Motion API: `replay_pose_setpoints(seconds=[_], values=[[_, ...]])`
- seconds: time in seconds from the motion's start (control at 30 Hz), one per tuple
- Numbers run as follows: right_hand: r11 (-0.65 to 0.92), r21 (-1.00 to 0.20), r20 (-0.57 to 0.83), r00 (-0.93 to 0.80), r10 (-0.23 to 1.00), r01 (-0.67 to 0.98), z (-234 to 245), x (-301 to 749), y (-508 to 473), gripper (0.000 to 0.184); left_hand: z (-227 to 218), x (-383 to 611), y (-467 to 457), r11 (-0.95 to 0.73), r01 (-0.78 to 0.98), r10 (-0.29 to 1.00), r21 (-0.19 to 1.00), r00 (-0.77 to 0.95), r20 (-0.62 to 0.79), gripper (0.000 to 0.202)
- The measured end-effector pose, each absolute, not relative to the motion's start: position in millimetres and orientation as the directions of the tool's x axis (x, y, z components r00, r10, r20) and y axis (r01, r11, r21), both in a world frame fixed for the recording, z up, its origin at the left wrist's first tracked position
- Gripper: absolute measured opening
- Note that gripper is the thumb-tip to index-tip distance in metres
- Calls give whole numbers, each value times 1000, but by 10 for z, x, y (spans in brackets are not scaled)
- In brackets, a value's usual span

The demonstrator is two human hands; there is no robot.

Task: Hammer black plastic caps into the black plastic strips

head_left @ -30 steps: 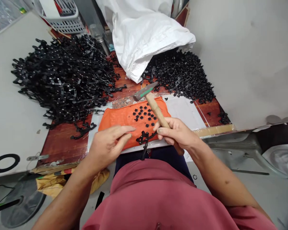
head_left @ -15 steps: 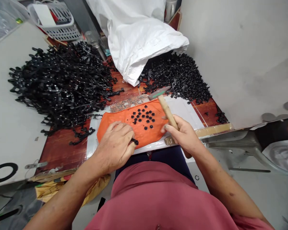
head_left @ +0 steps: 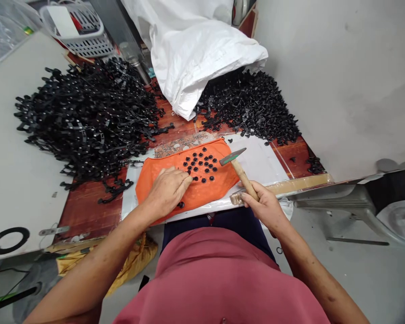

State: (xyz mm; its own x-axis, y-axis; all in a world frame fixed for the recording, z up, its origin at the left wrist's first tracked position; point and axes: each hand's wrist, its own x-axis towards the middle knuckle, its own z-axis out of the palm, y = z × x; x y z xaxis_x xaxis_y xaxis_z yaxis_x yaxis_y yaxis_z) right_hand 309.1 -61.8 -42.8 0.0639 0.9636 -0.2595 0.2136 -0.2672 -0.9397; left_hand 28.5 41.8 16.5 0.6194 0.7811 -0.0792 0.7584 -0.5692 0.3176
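Note:
My right hand (head_left: 265, 202) grips a hammer (head_left: 245, 180) by its wooden handle, with the green and grey metal head raised over the right end of an orange cloth (head_left: 162, 166). My left hand (head_left: 168, 191) is closed above the cloth, its thumb and fingertips pinching a black plastic piece (head_left: 195, 179); most of that piece is hidden under the hand. Another round black end (head_left: 181, 204) shows below the palm. Several small round black studs (head_left: 201, 163) stand on the cloth, just beyond my left fingertips.
A large heap of black plastic straps (head_left: 87, 112) lies at left. Small black studs pile up (head_left: 256, 103) at the mouth of a white sack (head_left: 202, 49). A white basket (head_left: 91, 45) stands at the back left. Grey panels (head_left: 337, 81) flank the red wooden table (head_left: 87, 211).
My left hand has shifted slightly left and up, bringing its fingertips to the studs. The hammer has come down and to the right, towards me, still in my right hand.

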Motion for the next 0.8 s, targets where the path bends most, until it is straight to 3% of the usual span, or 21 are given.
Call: replay_pose_setpoints(seconds=[0.3,0.8], values=[[-298,-931,-295,48,954,212,-470,3108,-619,38,11,512,351,-491,830,846,266,527,-84,47],[-304,-928,-297,64,953,218,-438,3094,-625,38,-79,471,350,-511,831,842,220,535,-68,45]])
